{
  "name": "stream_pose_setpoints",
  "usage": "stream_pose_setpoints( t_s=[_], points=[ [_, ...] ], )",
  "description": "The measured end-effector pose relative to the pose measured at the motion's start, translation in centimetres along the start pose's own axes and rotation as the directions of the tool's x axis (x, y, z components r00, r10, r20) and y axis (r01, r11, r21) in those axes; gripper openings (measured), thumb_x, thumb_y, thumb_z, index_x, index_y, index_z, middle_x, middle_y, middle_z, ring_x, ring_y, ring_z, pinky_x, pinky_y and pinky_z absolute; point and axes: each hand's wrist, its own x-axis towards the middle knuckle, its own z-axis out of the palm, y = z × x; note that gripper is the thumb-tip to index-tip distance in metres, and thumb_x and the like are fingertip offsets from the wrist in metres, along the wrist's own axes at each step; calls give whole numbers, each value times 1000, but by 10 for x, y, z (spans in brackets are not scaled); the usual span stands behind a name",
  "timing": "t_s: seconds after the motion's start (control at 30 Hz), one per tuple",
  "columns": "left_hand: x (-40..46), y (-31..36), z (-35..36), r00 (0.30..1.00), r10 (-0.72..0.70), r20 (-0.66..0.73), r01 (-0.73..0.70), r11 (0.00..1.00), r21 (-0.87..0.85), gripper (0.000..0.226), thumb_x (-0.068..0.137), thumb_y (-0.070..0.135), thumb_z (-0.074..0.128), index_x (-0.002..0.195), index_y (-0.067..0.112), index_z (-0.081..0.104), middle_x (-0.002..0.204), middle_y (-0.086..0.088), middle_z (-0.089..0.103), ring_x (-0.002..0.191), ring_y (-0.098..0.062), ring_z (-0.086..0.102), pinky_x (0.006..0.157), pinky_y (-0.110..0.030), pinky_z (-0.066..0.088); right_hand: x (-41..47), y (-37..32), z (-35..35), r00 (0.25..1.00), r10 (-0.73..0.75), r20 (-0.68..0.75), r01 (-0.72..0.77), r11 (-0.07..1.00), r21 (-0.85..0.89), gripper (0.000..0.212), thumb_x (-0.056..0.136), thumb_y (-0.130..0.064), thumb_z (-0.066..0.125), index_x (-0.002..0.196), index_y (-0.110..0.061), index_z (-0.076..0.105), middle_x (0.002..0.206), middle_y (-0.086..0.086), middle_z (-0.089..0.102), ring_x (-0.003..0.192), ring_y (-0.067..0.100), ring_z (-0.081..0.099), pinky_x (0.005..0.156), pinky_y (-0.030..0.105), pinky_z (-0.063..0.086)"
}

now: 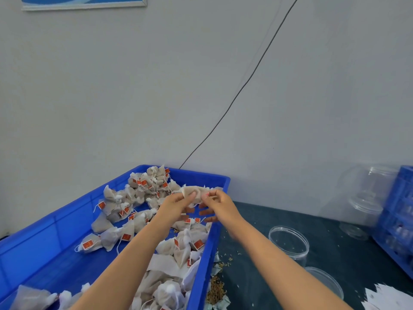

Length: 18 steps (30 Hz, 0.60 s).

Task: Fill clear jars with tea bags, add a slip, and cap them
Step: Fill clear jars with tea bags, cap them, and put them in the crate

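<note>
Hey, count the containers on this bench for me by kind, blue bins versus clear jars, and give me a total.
Blue bins: 2, the big tray of tea bags and the crate at the right edge.
Clear jars: 3 that I can make out, one open jar by the right arm, one jar at the bottom, and one blurred tall jar at the back.
Total: 5.

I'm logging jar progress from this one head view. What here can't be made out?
- Tea bags held by left hand and right hand: count unclear, fingers cover them.
- Stacked jars at right: motion blur hides contents.
- Paper slips: cut off by the bottom edge, print unreadable.
- Red tags in the blue tray: too small to read.
</note>
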Motion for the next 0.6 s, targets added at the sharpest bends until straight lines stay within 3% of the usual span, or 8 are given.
stream_pose_setpoints(
  t_s=[0.1, 0.17, 0.33, 0.47, 0.53, 0.6],
  points=[
    [-2, 11, 7, 992, -129, 9, 128, 973, -192, 28, 95, 44, 55, 105, 21, 66, 104, -4, 70, 94, -18, 65, 72, -27, 51, -5, -5, -3, 999, -31, 21, 30, 999, 41, 27, 94, -38, 57, 112, -19, 51, 98, -1, 68, 79, 8, 70, 65, 22, 56],
    [-2, 12, 10, 987, -157, 42, 162, 966, -202, 33, 95, 46, 53, 109, 19, 66, 105, -5, 70, 95, -20, 65, 78, -31, 51, -6, -7, -4, 998, -55, 35, 53, 996, 71, 30, 92, -37, 60, 115, -21, 50, 101, 0, 68, 84, 8, 71, 66, 19, 54],
    [-4, 10, 17, 979, -181, 91, 198, 947, -252, 33, 95, 45, 52, 107, 18, 68, 84, -1, 71, 76, -14, 62, 65, -28, 48, -8, -5, -8, 990, -128, 55, 127, 992, 15, 48, 81, -27, 76, 120, -25, 48, 113, -3, 63, 100, 12, 65, 73, 17, 53],
    [-4, 7, 19, 947, -301, 111, 320, 857, -404, 30, 98, 34, 50, 107, 11, 67, 93, -7, 73, 71, -13, 56, 68, -28, 46, -12, 1, -8, 958, -283, -40, 267, 935, -232, 78, 71, -27, 84, 132, -34, 35, 123, -14, 44, 114, 10, 51, 93, 21, 47],
    [-6, 7, 21, 924, -347, 162, 382, 798, -466, 31, 97, 31, 48, 103, 9, 70, 91, -7, 75, 69, -12, 53, 67, -26, 46, -14, 3, -10, 900, -434, -28, 385, 825, -413, 72, 71, -27, 83, 129, -38, 41, 123, -19, 38, 117, 6, 40, 96, 22, 41],
    [-8, 8, 24, 910, -365, 197, 415, 781, -467, 30, 95, 29, 50, 98, 8, 71, 85, -7, 74, 75, -15, 56, 68, -26, 47, -15, 4, -13, 851, -523, 37, 449, 690, -568, 48, 78, -24, 77, 120, -33, 55, 121, -13, 44, 113, 7, 37, 97, 28, 41]
  ],
)
